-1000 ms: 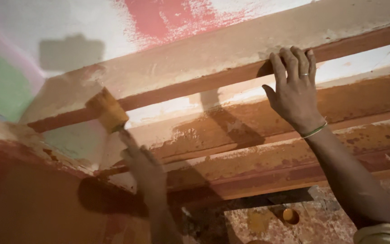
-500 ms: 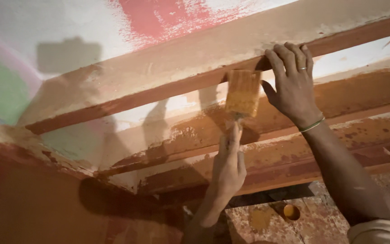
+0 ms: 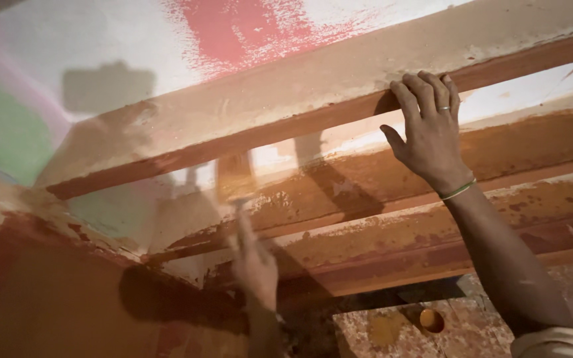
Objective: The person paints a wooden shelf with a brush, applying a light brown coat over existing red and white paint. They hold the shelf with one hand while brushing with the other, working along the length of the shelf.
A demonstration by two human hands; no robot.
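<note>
I am looking up at a stepped ledge [image 3: 339, 73] of plaster and wood running from the lower left to the upper right; my right hand [image 3: 429, 132] is resting against it near its right end, fingers [image 3: 426, 93] spread a little and laid flat over the lower edge of the top moulding, thumb held out to the left; a ring is showing on one finger and a thin green band [image 3: 459, 191] is sitting at the wrist; the forearm is running down to the bottom right corner.

My left hand [image 3: 254, 262] is blurred with motion below the middle of the ledge; it is closing round the handle of a wide paintbrush [image 3: 235, 178], though I cannot tell how the fingers are lying; the brush head is pointing up and touching the pale band just under the top moulding, left of centre and well apart from my right hand.

The lower steps [image 3: 499, 199] are wearing streaky orange-brown paint; the wall above is showing a red patch [image 3: 247, 30] and a green patch [image 3: 1, 126] at the left edge; a shadow of the brush [image 3: 107, 89] is falling on the white wall at the upper left.
</note>
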